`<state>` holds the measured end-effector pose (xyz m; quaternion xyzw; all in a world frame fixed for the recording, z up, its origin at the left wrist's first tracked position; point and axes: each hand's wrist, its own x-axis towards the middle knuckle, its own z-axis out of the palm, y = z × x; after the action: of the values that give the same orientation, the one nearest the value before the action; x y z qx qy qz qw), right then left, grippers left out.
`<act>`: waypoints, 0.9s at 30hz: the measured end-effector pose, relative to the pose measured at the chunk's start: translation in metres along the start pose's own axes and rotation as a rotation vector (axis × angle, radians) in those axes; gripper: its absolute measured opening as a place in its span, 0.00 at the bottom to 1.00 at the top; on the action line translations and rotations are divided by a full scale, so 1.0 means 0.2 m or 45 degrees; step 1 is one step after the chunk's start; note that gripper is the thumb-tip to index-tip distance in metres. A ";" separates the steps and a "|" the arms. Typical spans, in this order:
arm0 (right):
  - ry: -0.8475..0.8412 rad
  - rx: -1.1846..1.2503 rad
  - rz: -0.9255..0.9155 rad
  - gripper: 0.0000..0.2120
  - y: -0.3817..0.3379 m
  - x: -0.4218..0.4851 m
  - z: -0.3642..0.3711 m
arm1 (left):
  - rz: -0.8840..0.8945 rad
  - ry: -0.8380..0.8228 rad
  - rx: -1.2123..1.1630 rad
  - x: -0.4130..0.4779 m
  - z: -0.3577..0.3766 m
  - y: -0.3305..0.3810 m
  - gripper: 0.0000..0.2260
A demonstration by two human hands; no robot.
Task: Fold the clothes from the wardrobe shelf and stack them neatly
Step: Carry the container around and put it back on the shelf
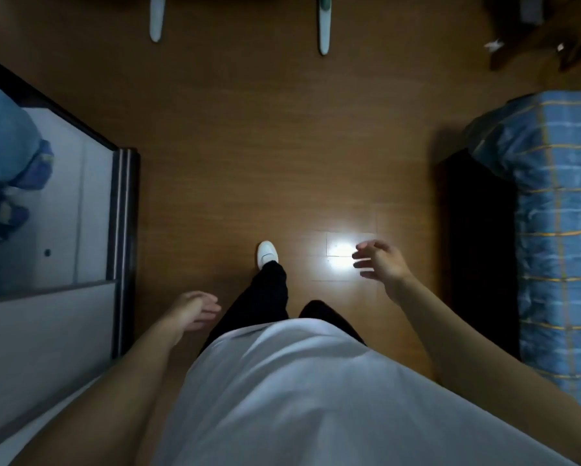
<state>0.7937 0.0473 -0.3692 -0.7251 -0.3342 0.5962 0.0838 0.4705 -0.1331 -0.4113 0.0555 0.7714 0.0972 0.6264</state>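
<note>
I look straight down at a brown wooden floor (248,146). My left hand (195,309) hangs near my hip with relaxed fingers and holds nothing. My right hand (381,260) is out in front over a bright glare spot on the floor, fingers loosely spread and empty. At the left stands the wardrobe (94,210) with white inner walls and a dark frame. Blue clothes (6,169) lie bunched on its shelf, well left of both hands.
A bed with a blue checked cover (551,213) runs along the right, its dark base beside my right arm. Two pale furniture legs (324,25) stand at the top. My white shoe (267,252) steps forward on the open floor between wardrobe and bed.
</note>
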 end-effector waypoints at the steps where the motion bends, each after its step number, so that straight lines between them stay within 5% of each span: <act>1: -0.003 -0.036 0.037 0.07 -0.03 0.03 -0.02 | 0.041 -0.015 -0.051 0.03 -0.03 0.17 0.12; 7: 0.001 -0.148 0.199 0.10 -0.23 0.19 -0.09 | 0.422 -0.048 -0.372 0.08 -0.14 1.28 0.11; 13: 0.021 -0.171 0.324 0.12 -0.59 0.56 -0.10 | 0.633 -0.037 -0.148 0.18 -0.21 2.11 0.11; 19: -0.036 -0.114 0.252 0.07 -1.39 1.10 -0.06 | 0.360 0.062 0.020 0.43 -0.34 2.43 0.11; 27: -0.122 0.056 -0.374 0.07 -2.75 1.55 0.08 | -0.002 0.139 -0.032 0.69 -0.57 2.48 0.08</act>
<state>0.5867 0.6444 -0.3387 -0.6371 -0.4272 0.6187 0.1701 0.3120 0.3697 -0.4119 0.0418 0.8031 0.1092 0.5842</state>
